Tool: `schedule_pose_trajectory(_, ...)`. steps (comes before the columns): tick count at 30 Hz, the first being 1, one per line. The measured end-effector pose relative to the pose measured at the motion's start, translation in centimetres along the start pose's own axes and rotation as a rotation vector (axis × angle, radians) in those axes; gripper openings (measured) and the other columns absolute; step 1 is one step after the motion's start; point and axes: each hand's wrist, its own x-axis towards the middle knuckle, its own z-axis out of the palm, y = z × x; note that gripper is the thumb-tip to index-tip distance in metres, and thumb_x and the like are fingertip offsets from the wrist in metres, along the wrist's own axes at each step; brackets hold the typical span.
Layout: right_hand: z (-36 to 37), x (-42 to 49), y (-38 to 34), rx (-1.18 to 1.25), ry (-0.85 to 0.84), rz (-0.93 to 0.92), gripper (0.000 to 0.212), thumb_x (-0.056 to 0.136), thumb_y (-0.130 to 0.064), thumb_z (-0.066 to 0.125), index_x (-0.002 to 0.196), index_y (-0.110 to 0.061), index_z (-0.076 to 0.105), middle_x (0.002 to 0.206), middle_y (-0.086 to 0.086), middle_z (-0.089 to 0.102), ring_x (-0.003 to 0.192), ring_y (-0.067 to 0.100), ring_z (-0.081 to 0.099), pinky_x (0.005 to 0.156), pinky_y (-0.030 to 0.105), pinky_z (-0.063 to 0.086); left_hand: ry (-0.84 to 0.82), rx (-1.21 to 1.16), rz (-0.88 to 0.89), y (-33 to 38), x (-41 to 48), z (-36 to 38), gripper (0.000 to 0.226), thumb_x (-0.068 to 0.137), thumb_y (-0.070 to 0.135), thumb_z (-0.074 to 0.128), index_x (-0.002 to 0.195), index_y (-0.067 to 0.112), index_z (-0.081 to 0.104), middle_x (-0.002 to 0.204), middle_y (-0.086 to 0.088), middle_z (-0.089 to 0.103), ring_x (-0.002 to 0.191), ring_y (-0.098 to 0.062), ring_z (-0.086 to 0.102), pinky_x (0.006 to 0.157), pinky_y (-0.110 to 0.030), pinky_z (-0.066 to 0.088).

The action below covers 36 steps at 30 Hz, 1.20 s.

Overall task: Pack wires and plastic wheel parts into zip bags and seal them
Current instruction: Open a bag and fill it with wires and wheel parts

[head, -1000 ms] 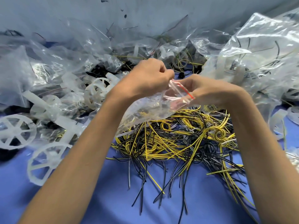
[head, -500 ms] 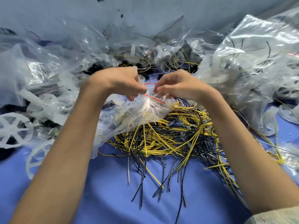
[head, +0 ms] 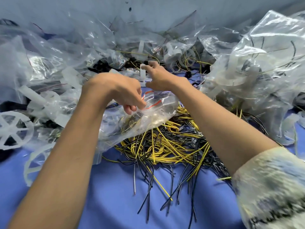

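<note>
My left hand (head: 118, 90) pinches the mouth of a clear zip bag (head: 153, 118) with a red seal line; yellow and black wires show through the bag. It lies on top of a loose pile of yellow and black wires (head: 170, 141) in the middle of the blue table (head: 115, 195). My right hand (head: 160, 76) is stretched out beyond the bag with its fingers apart. Its fingertips and thumb are right beside a small translucent white plastic part (head: 143, 74); I cannot tell if they touch it. Translucent wheel parts (head: 13, 128) lie at the left.
Heaps of crumpled clear bags (head: 66, 52) with wires and plastic parts fill the back and left. A large filled clear bag (head: 264, 63) bulges at the right. Loose wire ends trail toward the near edge. My right forearm ends in a fuzzy pale sleeve (head: 272, 187).
My right hand let go of the bag's mouth and moved forward toward the white plastic part. My left hand kept its hold and the bag's mouth has sagged open.
</note>
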Motion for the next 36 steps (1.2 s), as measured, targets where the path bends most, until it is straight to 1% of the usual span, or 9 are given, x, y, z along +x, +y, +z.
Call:
schedule_pose_trajectory(4,0.2,2.6,-1.1,-0.031,-0.02,-0.01,0.068,0.09,-0.019,0.052,0.15,-0.021,0.02,0.157,0.012,0.001,0.141,0.035,0.014,0.114,0.045,0.021,-0.014,-0.009,0.004,0.0,-0.4,0.0,0.013,0.082,0.022,0.058,0.071,0.015,0.057,0.067,0.002,0.072,0.055,-0.004,0.063,0.059,-0.023,0.04)
schedule_pose_trajectory(8,0.9,3.2,-2.1,-0.052,0.071,-0.046,0.034,0.088,-0.009,0.05,0.12,-0.005,0.06,0.132,0.018,0.041,0.118,0.034,0.047,0.1,0.039,0.039,-0.027,-0.056,-0.014,-0.1,-1.1,0.1,0.005,0.083,0.015,0.055,0.078,0.013,0.054,0.061,0.004,0.07,0.055,-0.006,0.062,0.046,-0.013,0.038)
schedule_pose_trajectory(11,0.3,2.4,-1.8,-0.038,0.166,-0.004,0.03,0.083,-0.001,0.054,0.108,-0.01,0.068,0.117,0.015,0.059,0.108,0.033,0.056,0.088,0.035,0.046,0.009,-0.075,-0.019,0.0,-1.5,-0.2,0.014,0.085,0.012,0.053,0.097,0.005,0.057,0.056,0.014,0.068,0.052,0.005,0.063,0.046,-0.015,0.041)
schedule_pose_trajectory(15,-3.5,-0.8,-1.4,0.184,0.293,0.066,0.042,0.079,-0.015,0.069,0.12,-0.01,0.06,0.122,0.013,0.058,0.107,0.024,0.055,0.085,0.024,0.043,0.054,-0.098,0.026,0.6,-1.6,-0.3,0.024,0.086,0.013,0.056,0.106,0.001,0.058,0.051,0.016,0.065,0.048,0.007,0.06,0.04,-0.006,0.037)
schedule_pose_trajectory(17,-6.1,-3.4,-1.6,0.296,0.368,0.076,0.05,0.074,-0.016,0.074,0.121,-0.011,0.058,0.121,0.008,0.056,0.096,0.015,0.05,0.069,0.015,0.038,0.077,-0.104,0.056,1.0,-1.6,-0.2,0.02,0.086,0.016,0.058,0.103,0.006,0.06,0.055,0.014,0.067,0.049,0.006,0.061,0.042,-0.011,0.039)
schedule_pose_trajectory(21,-10.3,-9.0,-2.8,0.247,0.379,0.132,0.038,0.061,-0.023,0.083,0.095,-0.01,0.071,0.09,0.008,0.065,0.075,0.013,0.051,0.056,0.024,0.042,0.114,-0.105,0.119,1.6,-1.7,-0.2,0.012,0.088,0.018,0.054,0.097,0.013,0.06,0.071,0.006,0.069,0.052,0.004,0.062,0.049,-0.015,0.04)
schedule_pose_trajectory(25,-10.7,-13.5,-3.6,0.216,0.287,0.159,0.034,0.06,-0.026,0.085,0.078,-0.002,0.071,0.077,0.016,0.067,0.062,0.015,0.048,0.054,0.029,0.043,0.136,-0.092,0.162,1.9,-1.9,-0.4,0.009,0.089,0.017,0.051,0.09,0.013,0.059,0.069,0.004,0.065,0.046,0.004,0.058,0.053,-0.016,0.043)
schedule_pose_trajectory(29,-10.5,-15.2,-4.2,0.123,0.17,0.124,0.031,0.061,-0.033,0.084,0.08,-0.011,0.073,0.077,0.008,0.07,0.06,0.018,0.055,0.054,0.027,0.045,0.209,-0.079,0.218,2.0,-2.1,-0.7,0.015,0.091,0.018,0.05,0.08,0.012,0.058,0.065,0.004,0.062,0.044,0.002,0.056,0.042,-0.008,0.038)
schedule_pose_trajectory(36,-10.5,-16.1,-5.0,0.162,-0.024,0.015,0.018,0.066,-0.042,0.078,0.077,-0.03,0.073,0.072,-0.006,0.068,0.072,0.015,0.063,0.066,0.034,0.054,0.403,-0.217,0.353,3.1,-2.0,-0.7,0.014,0.085,0.012,0.052,0.074,0.02,0.056,0.06,0.003,0.06,0.046,-0.006,0.056,0.055,-0.022,0.049)
